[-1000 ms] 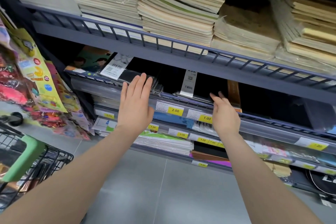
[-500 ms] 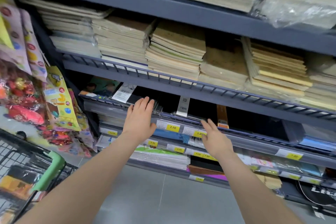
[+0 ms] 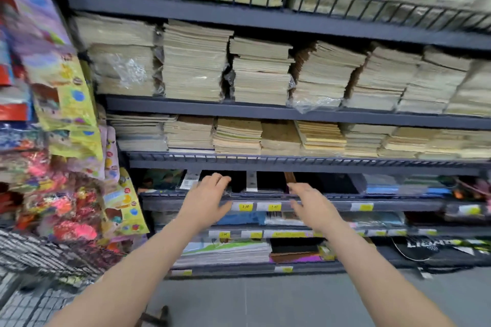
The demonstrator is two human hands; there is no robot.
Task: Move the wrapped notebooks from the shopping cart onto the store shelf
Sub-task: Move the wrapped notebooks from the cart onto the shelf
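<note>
Shelving: dark metal store shelf (image 3: 265, 111), several tiers with wire front rails, above a grey floor (image 3: 265, 300).
Upper tiers: stacks of tan notebooks (image 3: 194, 66), some film-wrapped, lying flat.
Price rail: yellow price tags (image 3: 245, 206) along the tier edges.
Left side: hanging bright packets (image 3: 66, 103); shopping cart (image 3: 39, 260) wire at my lower left.
Wrapped notebooks (image 3: 265, 190): dark, flat on the tier at my hands, long axis running back into the shelf; facing unclear.
My left hand (image 3: 207, 202): fingers loosely spread, resting at the tier edge, holding nothing.
My right hand (image 3: 310, 204): fingers relaxed, blurred, holding nothing.
</note>
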